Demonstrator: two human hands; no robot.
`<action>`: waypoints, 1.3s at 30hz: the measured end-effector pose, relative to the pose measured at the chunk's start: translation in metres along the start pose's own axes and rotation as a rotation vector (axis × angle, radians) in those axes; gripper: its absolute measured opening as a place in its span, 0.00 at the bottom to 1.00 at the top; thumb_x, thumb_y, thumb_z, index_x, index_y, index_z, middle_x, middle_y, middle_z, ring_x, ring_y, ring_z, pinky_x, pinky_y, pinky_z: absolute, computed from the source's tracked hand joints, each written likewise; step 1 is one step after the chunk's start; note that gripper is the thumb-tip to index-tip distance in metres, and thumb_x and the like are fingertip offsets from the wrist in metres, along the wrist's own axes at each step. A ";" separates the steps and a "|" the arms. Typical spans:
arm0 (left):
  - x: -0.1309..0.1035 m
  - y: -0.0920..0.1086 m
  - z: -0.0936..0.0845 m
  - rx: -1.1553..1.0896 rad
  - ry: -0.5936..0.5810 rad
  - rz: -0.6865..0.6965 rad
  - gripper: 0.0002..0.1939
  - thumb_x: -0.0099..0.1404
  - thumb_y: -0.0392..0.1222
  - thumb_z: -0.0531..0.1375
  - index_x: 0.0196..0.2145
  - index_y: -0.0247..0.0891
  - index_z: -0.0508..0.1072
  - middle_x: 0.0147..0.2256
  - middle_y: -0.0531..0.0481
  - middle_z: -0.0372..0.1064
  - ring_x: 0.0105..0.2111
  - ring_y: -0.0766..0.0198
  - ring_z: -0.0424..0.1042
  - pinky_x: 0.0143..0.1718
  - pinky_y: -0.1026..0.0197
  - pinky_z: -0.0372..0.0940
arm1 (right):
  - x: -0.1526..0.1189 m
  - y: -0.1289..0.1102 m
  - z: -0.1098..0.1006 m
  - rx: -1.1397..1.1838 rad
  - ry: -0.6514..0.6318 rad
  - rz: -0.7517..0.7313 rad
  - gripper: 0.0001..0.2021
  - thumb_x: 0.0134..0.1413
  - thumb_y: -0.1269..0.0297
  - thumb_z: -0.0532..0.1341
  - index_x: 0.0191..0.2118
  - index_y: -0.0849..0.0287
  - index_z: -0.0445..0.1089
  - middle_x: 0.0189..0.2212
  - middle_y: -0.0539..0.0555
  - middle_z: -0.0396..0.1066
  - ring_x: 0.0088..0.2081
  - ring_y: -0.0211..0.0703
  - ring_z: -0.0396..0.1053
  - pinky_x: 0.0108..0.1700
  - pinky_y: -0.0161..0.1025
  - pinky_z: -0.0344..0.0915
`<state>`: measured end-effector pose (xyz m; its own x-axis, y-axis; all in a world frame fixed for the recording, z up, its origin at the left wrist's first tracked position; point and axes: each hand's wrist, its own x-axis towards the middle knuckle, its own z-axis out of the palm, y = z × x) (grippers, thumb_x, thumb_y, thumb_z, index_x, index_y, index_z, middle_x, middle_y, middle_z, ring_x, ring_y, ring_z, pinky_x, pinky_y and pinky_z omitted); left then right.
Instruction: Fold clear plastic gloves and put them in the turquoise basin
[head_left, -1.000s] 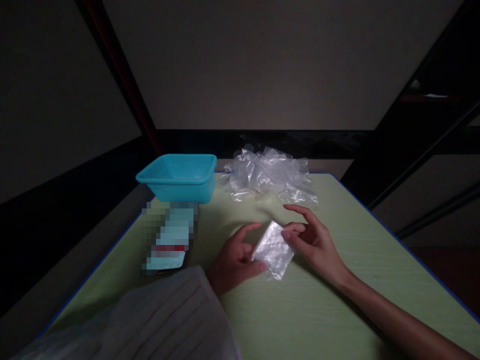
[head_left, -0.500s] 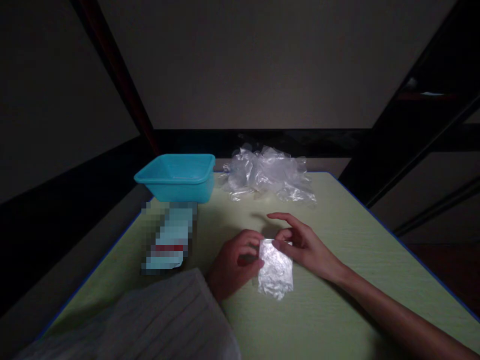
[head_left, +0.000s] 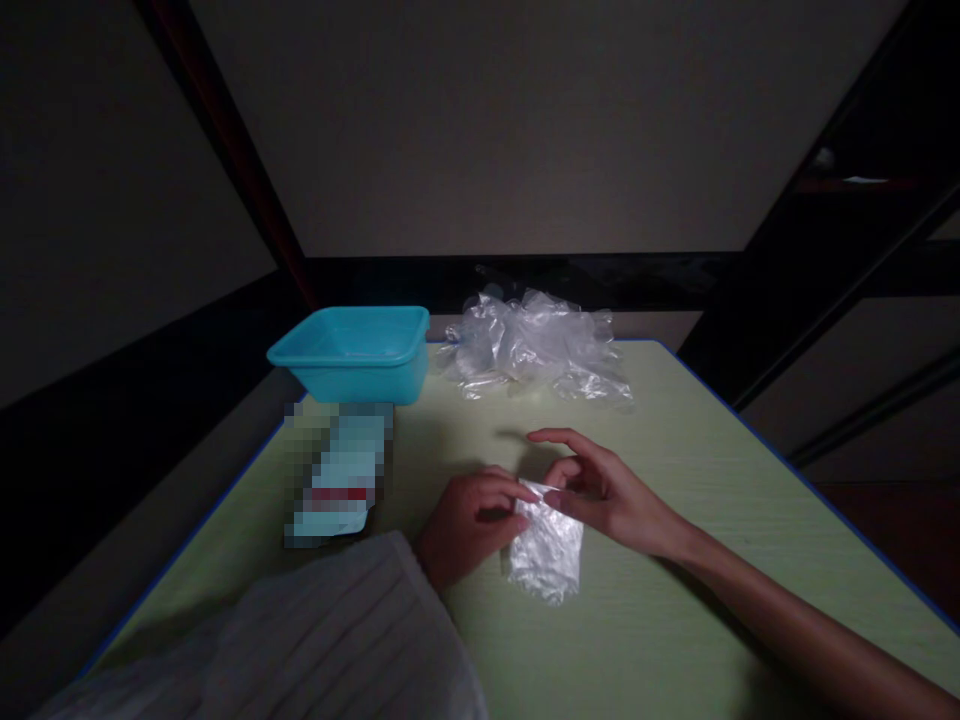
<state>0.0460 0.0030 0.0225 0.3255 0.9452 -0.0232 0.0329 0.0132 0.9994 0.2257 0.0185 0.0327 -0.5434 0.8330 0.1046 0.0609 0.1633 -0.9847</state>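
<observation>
A small, crinkled, shiny sheet of clear plastic or foil (head_left: 549, 558) hangs between my hands over the pale green table (head_left: 600, 640). My left hand (head_left: 476, 520) is at its left edge, with thumb and forefinger on the sheet near the upper left. At the upper right, my right hand (head_left: 600, 495) pinches the top edge between thumb and a curled finger, while its forefinger stretches out to the left above. Whether the sheet's lower end touches the table is unclear.
A blue plastic basin (head_left: 352, 375) stands at the back left. Behind my hands lies a heap of crumpled clear plastic (head_left: 532, 345). A pixelated flat object (head_left: 341, 475) rests on the left, near my sleeve.
My left fingers have reached further right over the sheet's upper edge. The sheet has shifted slightly left and down, and my right hand has moved slightly left.
</observation>
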 end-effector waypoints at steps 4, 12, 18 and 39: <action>0.001 -0.001 0.000 0.041 0.002 0.057 0.11 0.44 0.32 0.61 0.28 0.34 0.78 0.32 0.49 0.65 0.28 0.67 0.70 0.27 0.68 0.66 | 0.000 0.002 -0.001 0.076 0.008 0.003 0.24 0.49 0.71 0.61 0.52 0.58 0.55 0.25 0.45 0.65 0.26 0.33 0.62 0.28 0.34 0.57; 0.004 0.000 -0.008 0.040 0.183 0.127 0.14 0.47 0.32 0.62 0.35 0.36 0.77 0.37 0.48 0.69 0.28 0.67 0.71 0.25 0.71 0.65 | 0.003 0.008 0.000 0.433 0.094 -0.003 0.30 0.43 0.67 0.67 0.53 0.49 0.57 0.32 0.48 0.70 0.30 0.33 0.66 0.33 0.33 0.61; 0.005 0.001 -0.010 -0.054 0.275 0.078 0.16 0.46 0.34 0.63 0.37 0.35 0.76 0.41 0.47 0.67 0.29 0.68 0.71 0.26 0.71 0.66 | 0.002 0.007 0.006 0.430 0.181 0.023 0.23 0.40 0.65 0.68 0.46 0.51 0.69 0.27 0.47 0.66 0.29 0.33 0.64 0.32 0.32 0.61; 0.005 -0.001 -0.011 0.074 0.201 0.061 0.17 0.48 0.34 0.62 0.39 0.36 0.77 0.45 0.45 0.69 0.31 0.63 0.73 0.28 0.67 0.69 | 0.001 0.011 0.003 0.032 0.146 0.066 0.25 0.46 0.57 0.63 0.52 0.59 0.65 0.18 0.42 0.47 0.21 0.33 0.42 0.23 0.35 0.41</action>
<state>0.0373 0.0111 0.0213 0.1341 0.9897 0.0505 0.0905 -0.0629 0.9939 0.2233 0.0190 0.0211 -0.4116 0.9096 0.0562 0.0642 0.0905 -0.9938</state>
